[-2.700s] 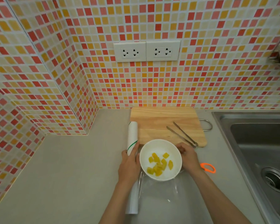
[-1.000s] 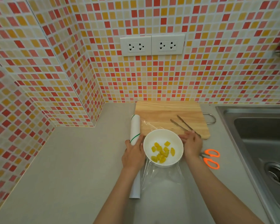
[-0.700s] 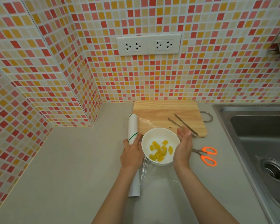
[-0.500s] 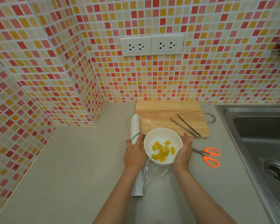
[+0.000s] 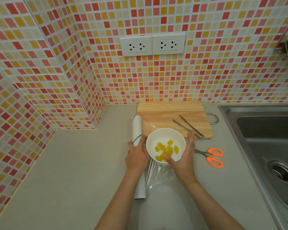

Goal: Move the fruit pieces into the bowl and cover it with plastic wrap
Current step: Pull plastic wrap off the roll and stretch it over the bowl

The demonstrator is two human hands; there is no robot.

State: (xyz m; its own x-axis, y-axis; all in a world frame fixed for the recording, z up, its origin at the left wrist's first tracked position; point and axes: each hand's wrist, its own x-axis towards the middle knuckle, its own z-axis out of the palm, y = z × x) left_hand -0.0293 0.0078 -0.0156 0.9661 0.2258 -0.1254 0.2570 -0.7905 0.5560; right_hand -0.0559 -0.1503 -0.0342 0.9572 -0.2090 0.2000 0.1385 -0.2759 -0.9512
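A white bowl holding several yellow fruit pieces stands on the counter at the front edge of the wooden cutting board. Clear plastic wrap is stretched over the bowl from the white roll lying on its left. My left hand grips the roll. My right hand lies flat with straight fingers on the bowl's right rim, pressing the wrap down.
Metal tongs lie on the board's right part. Orange-handled scissors lie on the counter right of the bowl. A steel sink fills the right side. Tiled walls close the back and left.
My right hand moved from behind the bowl to its right rim and now lies over the near edge on the wrap. The left hand stays on the roll.
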